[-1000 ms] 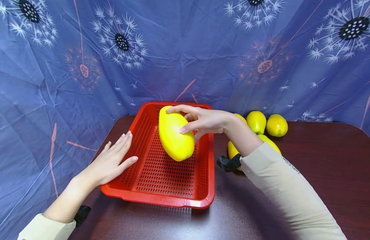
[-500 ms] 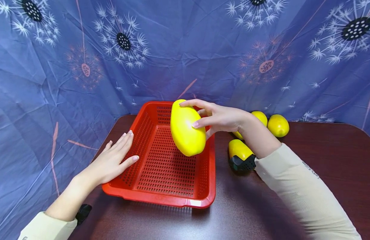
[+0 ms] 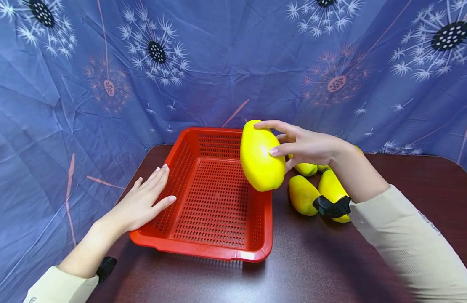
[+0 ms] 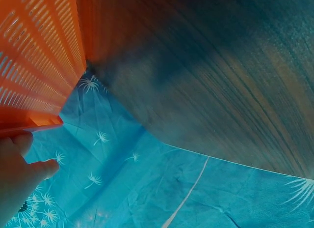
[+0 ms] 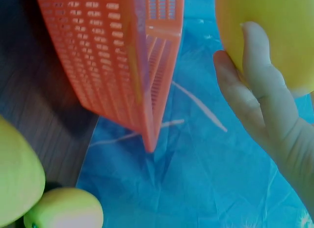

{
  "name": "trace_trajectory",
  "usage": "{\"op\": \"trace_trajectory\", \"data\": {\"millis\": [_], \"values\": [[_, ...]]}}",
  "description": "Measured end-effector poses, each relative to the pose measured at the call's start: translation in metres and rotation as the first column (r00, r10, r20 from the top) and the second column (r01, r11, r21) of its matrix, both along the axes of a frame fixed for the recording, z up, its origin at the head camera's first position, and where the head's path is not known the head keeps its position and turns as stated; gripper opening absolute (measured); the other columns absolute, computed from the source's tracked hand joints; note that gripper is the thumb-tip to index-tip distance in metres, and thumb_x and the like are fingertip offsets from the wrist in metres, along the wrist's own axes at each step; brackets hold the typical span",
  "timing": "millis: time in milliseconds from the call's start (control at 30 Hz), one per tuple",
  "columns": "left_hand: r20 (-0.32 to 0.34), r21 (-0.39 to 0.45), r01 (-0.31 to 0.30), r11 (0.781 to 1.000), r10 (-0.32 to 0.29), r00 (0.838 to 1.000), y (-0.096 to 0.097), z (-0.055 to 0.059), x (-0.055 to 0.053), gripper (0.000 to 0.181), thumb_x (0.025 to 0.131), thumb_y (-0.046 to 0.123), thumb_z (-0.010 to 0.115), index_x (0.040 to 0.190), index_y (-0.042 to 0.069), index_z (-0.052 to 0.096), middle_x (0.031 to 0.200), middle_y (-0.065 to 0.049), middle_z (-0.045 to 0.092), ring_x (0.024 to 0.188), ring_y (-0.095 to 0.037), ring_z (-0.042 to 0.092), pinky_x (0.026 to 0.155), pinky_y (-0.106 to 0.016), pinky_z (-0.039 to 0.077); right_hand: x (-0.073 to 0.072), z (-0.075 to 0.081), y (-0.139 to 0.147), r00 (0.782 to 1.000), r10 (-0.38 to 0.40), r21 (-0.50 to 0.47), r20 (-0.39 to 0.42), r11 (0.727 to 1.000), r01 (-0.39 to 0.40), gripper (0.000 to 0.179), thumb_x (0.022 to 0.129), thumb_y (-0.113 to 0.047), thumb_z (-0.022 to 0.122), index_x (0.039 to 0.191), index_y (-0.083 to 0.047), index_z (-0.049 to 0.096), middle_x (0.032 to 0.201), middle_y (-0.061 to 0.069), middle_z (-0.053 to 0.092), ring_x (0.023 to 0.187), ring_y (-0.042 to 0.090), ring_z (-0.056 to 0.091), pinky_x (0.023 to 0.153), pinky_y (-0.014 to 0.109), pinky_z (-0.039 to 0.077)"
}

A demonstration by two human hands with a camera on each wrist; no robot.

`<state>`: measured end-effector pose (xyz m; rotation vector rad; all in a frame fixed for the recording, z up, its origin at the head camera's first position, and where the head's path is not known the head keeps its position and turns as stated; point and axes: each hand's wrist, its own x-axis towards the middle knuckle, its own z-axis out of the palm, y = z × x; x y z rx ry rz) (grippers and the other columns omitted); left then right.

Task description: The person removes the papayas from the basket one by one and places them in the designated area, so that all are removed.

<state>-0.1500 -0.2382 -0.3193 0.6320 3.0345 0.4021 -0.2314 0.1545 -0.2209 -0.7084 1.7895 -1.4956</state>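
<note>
My right hand [image 3: 307, 145] grips a large yellow mango [image 3: 261, 162], thumb on its near side and fingers over its top and far side. This mango hangs in the air above the right rim of a red perforated plastic basket [image 3: 203, 250]. In the right wrist view, the mango [image 5: 282, 36] is beside the basket's wall [image 5: 98, 51]. My left hand [image 3: 144, 206] lies with straight fingers on the basket's left rim. Part of that hand [image 4: 19, 174] shows at the rim in the left wrist view.
Several more yellow mangoes, including a front one [image 3: 303, 195], lie on the dark brown table [image 3: 415, 185] right of the basket, partly hidden by my right arm. A blue dandelion-print cloth [image 3: 233, 63] hangs behind the table and along its left.
My right hand has carried the mango to the right and slightly up, from over the basket's middle to over its right rim. The left hand stays on the left rim.
</note>
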Motion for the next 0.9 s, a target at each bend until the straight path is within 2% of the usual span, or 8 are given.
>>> {"op": "trace_trajectory", "data": {"millis": [267,467,700,900], "values": [[0.007,0.005,0.0,1.0,0.0,1.0,-0.001,0.001,-0.001,0.078,0.096,0.049,0.042,0.15,0.004,0.009,0.156,-0.01,0.004,0.142,-0.031,0.004,0.106,-0.063,0.006,0.007,0.003,0.024,0.998,-0.059,0.037,-0.007,0.998,0.059,0.062,0.095,-0.01,0.052,0.146,-0.029,0.023,0.14,0.022,0.021,0.11,0.032,0.053,0.084,0.054,0.049],[0.009,0.006,-0.003,1.0,0.003,1.0,-0.001,0.0,0.0,0.078,0.095,0.049,0.042,0.149,0.003,0.009,0.156,-0.011,0.005,0.142,-0.031,0.004,0.106,-0.063,0.005,0.009,0.006,0.046,0.998,-0.033,0.034,-0.054,0.999,0.035,0.059,0.097,-0.008,0.047,0.146,-0.031,0.023,0.139,0.023,0.021,0.106,0.032,0.056,0.08,0.05,0.051],[0.009,0.002,0.0,1.0,0.0,1.0,-0.001,0.0,0.0,0.078,0.095,0.05,0.042,0.149,0.004,0.009,0.156,-0.01,0.004,0.142,-0.032,0.005,0.107,-0.063,0.006,0.01,0.004,0.075,0.998,-0.003,-0.007,-0.069,1.0,0.002,0.06,0.098,-0.001,0.038,0.148,-0.029,0.02,0.138,0.02,0.022,0.105,0.03,0.058,0.08,0.048,0.052],[0.003,-0.004,0.002,1.0,-0.002,1.0,-0.001,0.0,0.0,0.077,0.096,0.048,0.042,0.149,0.003,0.011,0.156,-0.011,0.005,0.142,-0.032,0.006,0.106,-0.063,0.007,0.011,0.002,0.094,0.994,-0.038,0.054,-0.106,0.998,0.044,0.06,0.098,-0.003,0.038,0.148,-0.03,0.018,0.136,0.016,0.027,0.103,0.029,0.059,0.08,0.046,0.052]]}}
